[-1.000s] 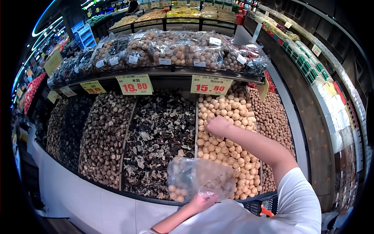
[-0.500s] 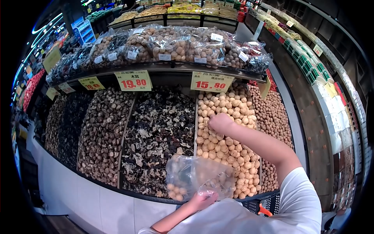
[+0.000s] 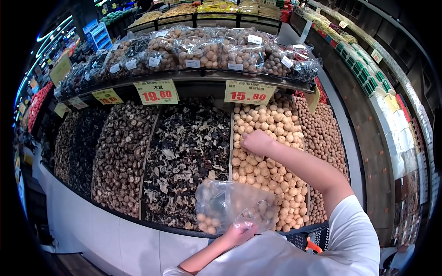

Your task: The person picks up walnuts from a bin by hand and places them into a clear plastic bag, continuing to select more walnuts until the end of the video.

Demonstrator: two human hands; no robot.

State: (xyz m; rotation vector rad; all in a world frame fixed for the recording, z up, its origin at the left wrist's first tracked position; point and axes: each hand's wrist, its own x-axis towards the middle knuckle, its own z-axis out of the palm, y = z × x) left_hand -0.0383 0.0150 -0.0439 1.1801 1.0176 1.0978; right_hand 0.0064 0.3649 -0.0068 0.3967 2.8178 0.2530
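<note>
My left hand (image 3: 240,232) is closed on the edge of a clear plastic bag (image 3: 225,198), low in the view at the bin's front edge. Several walnuts (image 3: 208,223) lie in the bag's left corner. Over the walnut bin (image 3: 269,174), my right hand (image 3: 256,142) reaches down among the pale walnuts near the bin's left divider. Its fingers are bent and their tips hidden, so whatever they hold cannot be made out.
Bins of black fungus (image 3: 184,161), dried mushrooms (image 3: 123,158) and small brown nuts (image 3: 322,138) flank the walnuts. A shelf of bagged goods (image 3: 198,50) with price signs (image 3: 251,93) overhangs the back. A dark basket (image 3: 299,240) sits at the lower right.
My right hand has shifted slightly left and down among the walnuts. My left hand still holds the bag, nearly in the same place.
</note>
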